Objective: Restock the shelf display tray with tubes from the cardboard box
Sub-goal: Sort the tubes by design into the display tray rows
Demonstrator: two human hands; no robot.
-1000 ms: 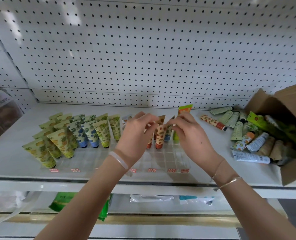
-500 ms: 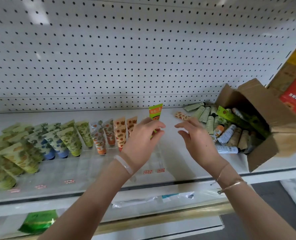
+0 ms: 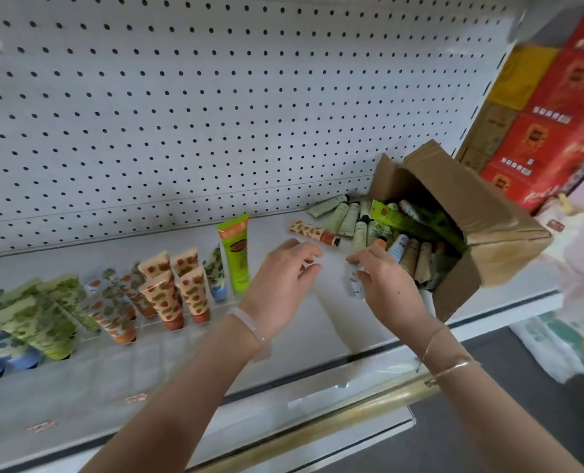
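A clear display tray (image 3: 96, 370) on the white shelf holds rows of patterned tubes, cap down. A bright green tube (image 3: 236, 257) stands at the right end of its back row. My left hand (image 3: 283, 278) hovers just right of that tube with relaxed fingers and holds nothing. My right hand (image 3: 386, 288) is at the mouth of the tipped cardboard box (image 3: 481, 227), fingers curled on a blurred white tube (image 3: 353, 285). Several more tubes spill from the box. A peach patterned tube (image 3: 312, 232) lies loose on the shelf behind my hands.
A white pegboard (image 3: 215, 114) backs the shelf. Red and yellow cartons (image 3: 556, 114) are stacked beyond the shelf's right end. The shelf's front edge (image 3: 317, 370) runs below my wrists. Packaged goods (image 3: 556, 346) lie lower right.
My left hand let go of the green tube, which now stands in the tray. Both hands moved right toward the box, and my right hand closed over the white tube.
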